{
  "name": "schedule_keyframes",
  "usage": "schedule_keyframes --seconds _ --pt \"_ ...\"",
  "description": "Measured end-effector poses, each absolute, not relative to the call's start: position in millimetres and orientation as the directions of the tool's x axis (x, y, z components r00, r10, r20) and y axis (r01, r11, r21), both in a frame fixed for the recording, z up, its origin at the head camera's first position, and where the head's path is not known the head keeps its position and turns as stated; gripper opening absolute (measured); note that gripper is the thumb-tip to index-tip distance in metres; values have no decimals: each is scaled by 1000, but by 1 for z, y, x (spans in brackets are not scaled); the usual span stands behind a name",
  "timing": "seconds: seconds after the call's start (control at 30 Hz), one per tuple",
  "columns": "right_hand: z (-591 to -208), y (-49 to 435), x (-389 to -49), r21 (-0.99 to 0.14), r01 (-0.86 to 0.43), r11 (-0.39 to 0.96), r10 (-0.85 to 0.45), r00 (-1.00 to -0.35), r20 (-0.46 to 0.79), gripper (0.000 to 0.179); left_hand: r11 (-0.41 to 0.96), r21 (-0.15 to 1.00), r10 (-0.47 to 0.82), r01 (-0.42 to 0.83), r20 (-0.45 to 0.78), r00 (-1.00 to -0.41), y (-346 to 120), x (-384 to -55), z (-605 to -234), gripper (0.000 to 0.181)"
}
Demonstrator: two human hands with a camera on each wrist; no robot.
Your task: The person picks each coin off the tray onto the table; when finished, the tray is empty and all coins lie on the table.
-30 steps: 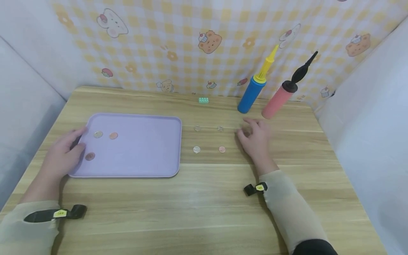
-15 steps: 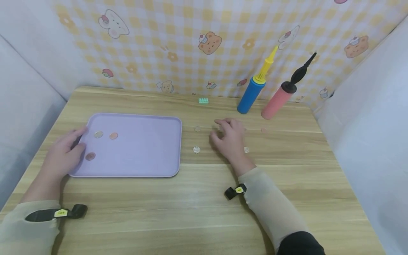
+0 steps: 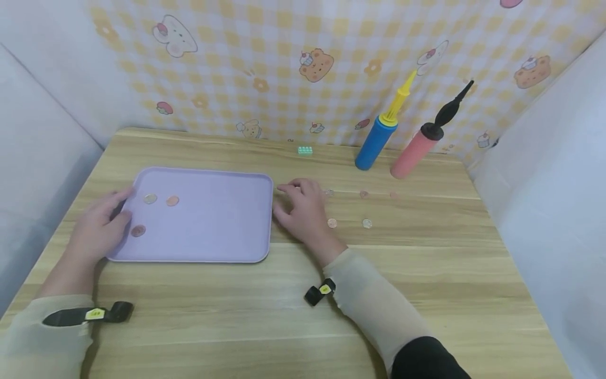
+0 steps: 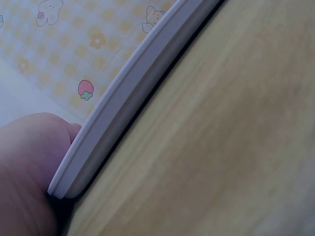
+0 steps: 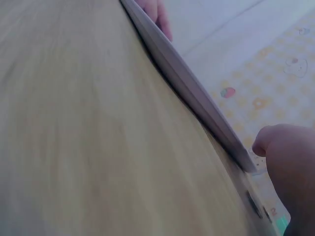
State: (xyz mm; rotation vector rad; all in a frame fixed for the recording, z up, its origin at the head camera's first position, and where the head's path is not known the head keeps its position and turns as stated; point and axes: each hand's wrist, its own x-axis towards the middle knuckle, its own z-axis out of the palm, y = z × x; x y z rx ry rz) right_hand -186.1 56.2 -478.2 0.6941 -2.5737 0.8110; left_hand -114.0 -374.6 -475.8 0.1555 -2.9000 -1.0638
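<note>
A lilac tray (image 3: 203, 221) lies on the wooden table, with my left hand (image 3: 97, 226) gripping its left edge, thumb over the rim. Inside are a silver coin (image 3: 150, 199) and two coppery coins, one of them a copper coin (image 3: 172, 201). My right hand (image 3: 303, 210) hovers low beside the tray's right edge, fingers loosely bent, thumb and forefinger apart with nothing seen between them. Several coins lie in two rows to its right, among them a silver coin (image 3: 366, 223) and a coppery coin (image 3: 332, 223). The table directly under this hand is hidden.
A blue hand pump (image 3: 374, 145) with a yellow nozzle and a pink hand pump (image 3: 412, 152) with a black nozzle stand at the back right. A small teal toy brick (image 3: 305, 150) sits near the back edge, before a checked cloth (image 3: 284, 79).
My right hand has moved left in steps over the coins, from right of them to the tray's right side. Coins it covered show again behind it. My left hand stays at the tray.
</note>
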Motion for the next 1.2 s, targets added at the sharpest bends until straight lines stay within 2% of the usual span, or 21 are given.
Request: schedule_keyframes --seconds 0.33,0.83,1.2 --pt "-477 14 -182 -386 -550 740 -388 -819 423 44 763 643 -108 -66 25 -994 -378 -115 -480 56" --pt "-468 -45 -159 -219 -597 772 -503 -784 365 33 758 648 -115 -67 31 -993 -376 -115 -476 55" --pt "-470 -90 -141 -160 -597 786 -521 -779 348 33 753 655 -108 -59 35 -994 -379 -116 -478 54"
